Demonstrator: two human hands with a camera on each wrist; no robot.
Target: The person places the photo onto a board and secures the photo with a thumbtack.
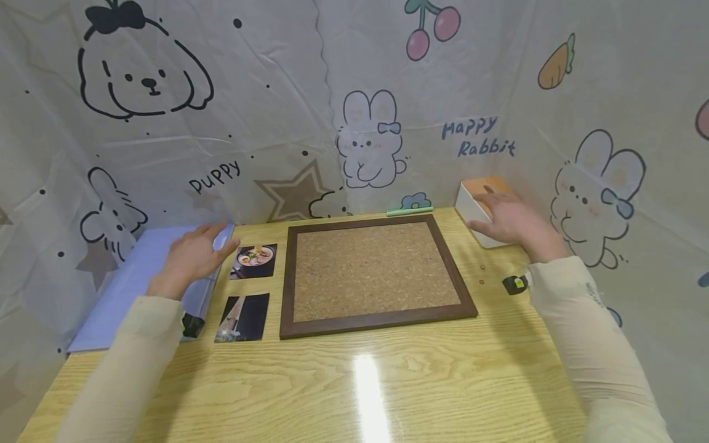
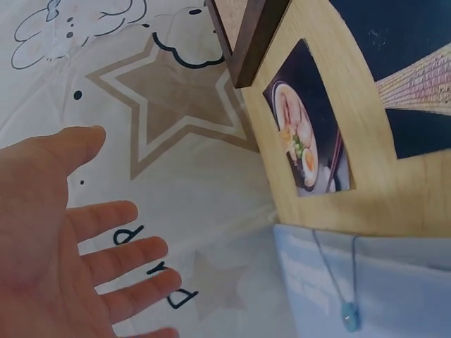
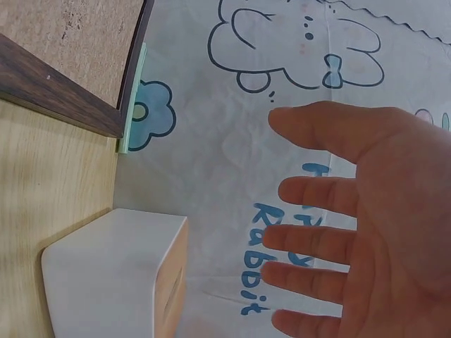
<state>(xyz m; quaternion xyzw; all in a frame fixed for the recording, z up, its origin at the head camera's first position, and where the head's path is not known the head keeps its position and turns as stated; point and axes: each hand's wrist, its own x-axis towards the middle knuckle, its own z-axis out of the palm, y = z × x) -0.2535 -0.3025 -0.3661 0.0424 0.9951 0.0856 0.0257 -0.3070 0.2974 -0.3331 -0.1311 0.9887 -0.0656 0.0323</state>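
My left hand (image 1: 191,255) hovers over a pale blue folder (image 1: 130,289) at the left of the table, fingers spread. In the left wrist view the palm (image 2: 32,232) shows with nothing held. My right hand (image 1: 515,220) is at a white box (image 1: 469,212) with an orange-brown top at the back right. The right wrist view shows that hand (image 3: 402,225) with straight fingers, apart from the box (image 3: 106,274). Between the hands lies a corkboard (image 1: 376,271) in a dark brown wooden frame. A ramen photo (image 1: 257,258) and a dark photo (image 1: 249,317) lie left of it.
A light green stick-like item (image 1: 410,211) lies behind the board against the printed curtain (image 1: 277,123). Two tiny brownish round bits (image 1: 482,282) are on the wooden table (image 1: 310,381) to the right. A small black device (image 1: 516,284) sits by the right wrist.
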